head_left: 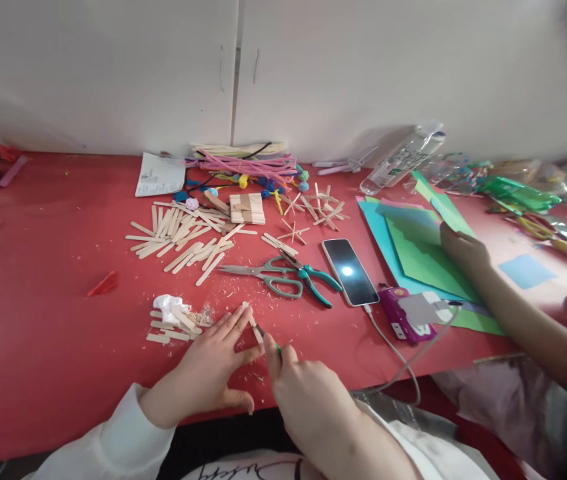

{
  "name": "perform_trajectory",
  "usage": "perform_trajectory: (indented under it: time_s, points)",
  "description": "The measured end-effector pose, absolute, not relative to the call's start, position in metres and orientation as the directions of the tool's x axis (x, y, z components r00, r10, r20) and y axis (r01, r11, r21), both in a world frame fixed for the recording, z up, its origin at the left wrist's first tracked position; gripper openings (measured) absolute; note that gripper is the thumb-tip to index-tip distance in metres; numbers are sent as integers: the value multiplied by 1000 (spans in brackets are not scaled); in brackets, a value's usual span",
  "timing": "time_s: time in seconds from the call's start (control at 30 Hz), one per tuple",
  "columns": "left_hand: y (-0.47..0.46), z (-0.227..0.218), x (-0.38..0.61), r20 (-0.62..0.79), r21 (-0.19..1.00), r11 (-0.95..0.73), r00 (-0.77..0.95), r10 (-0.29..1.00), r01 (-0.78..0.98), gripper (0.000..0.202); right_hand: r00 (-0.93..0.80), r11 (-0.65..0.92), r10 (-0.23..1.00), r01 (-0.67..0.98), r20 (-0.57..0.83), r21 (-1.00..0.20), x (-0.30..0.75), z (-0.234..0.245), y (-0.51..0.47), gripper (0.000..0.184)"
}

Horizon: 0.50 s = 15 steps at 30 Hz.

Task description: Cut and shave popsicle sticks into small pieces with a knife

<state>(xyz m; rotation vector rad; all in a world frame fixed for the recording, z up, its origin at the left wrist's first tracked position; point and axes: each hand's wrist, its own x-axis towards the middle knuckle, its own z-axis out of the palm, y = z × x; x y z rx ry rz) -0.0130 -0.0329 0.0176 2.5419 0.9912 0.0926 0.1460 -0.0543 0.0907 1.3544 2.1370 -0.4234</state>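
My left hand (213, 363) lies flat on the red table with its fingers stretched out. Its fingertips press down a wooden craft stick (252, 322). My right hand (310, 397) is closed round a small knife (261, 331). A bit of its green handle shows, and the dark blade touches the stick; the rest is hidden in my fist. Left of my left hand are short cut stick pieces (167, 335), a crumpled white tissue (170, 309) and a heap of wood shavings (200, 316). Shavings are also scattered around both hands.
Beyond my hands lie scissors (263, 272), teal-handled pliers (313, 277), loose craft sticks (178, 230) and a phone (349, 270) on a cable. At right, another person's hand (466, 250) holds green paper (446, 207) over coloured sheets. A bottle (396, 163) lies against the cabinet.
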Motion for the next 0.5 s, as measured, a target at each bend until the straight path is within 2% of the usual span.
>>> perform_trajectory:
  time_s: [0.17, 0.33, 0.43, 0.5]
  points:
    - [-32, 15, -14, -66, 406, -678, 760, 646, 612, 88, -368, 502, 633, 865, -681, 0, 145, 95, -40, 66]
    - [-33, 9, -17, -23, 390, -701, 767, 641, 597, 89, -520, 619, 539, 778, -663, -108, 155, 96, -27, 54]
    - [-33, 7, -16, -4, 394, -703, 765, 643, 593, 86, -540, 536, 614, 821, -576, -198, 172, 93, -23, 58]
    - [-33, 7, -15, -19, 392, -698, 763, 646, 600, 86, -542, 426, 699, 839, -466, -337, 187, 88, -20, 51]
